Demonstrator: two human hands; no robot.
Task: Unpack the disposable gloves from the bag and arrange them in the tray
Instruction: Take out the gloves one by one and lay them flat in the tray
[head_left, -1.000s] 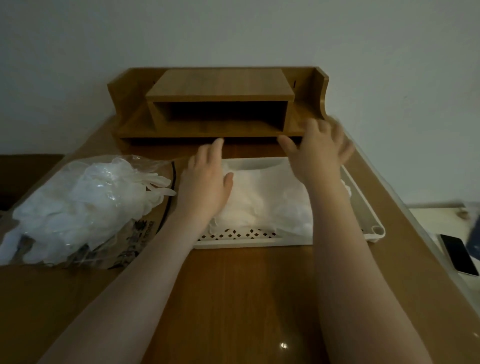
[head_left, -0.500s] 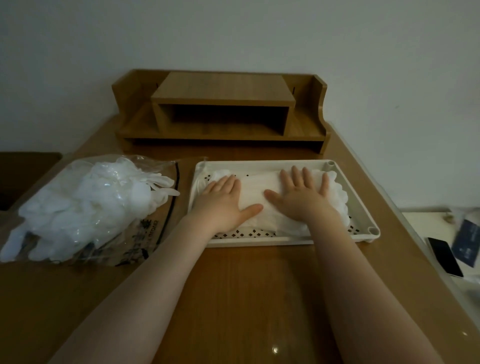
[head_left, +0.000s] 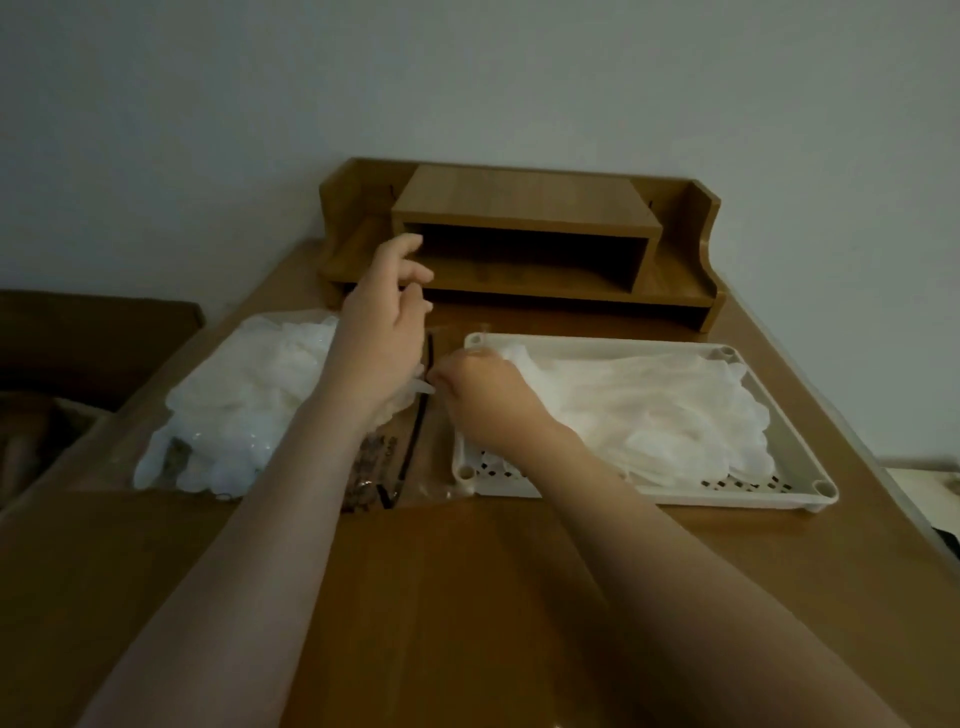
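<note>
A clear plastic bag (head_left: 244, 410) full of white disposable gloves lies on the left of the desk, its mouth facing right. My left hand (head_left: 382, 338) is raised over that mouth, fingers curled, and seems to pinch the bag's clear upper flap. My right hand (head_left: 480, 397) reaches across the left rim of the white perforated tray (head_left: 727, 496). Its curled fingers pinch a glove (head_left: 422, 387) that pokes out of the bag's mouth. A flattened pile of gloves (head_left: 654, 410) lies in the tray and covers most of its floor.
A wooden desk organiser (head_left: 524, 244) stands against the wall behind the bag and tray. A dark box (head_left: 78, 364) sits beyond the desk's left edge. The desk's right edge runs close beside the tray.
Both hands have left the glove pile in the tray, which they were pressing flat, and moved left to the bag's mouth. The camera has turned left.
</note>
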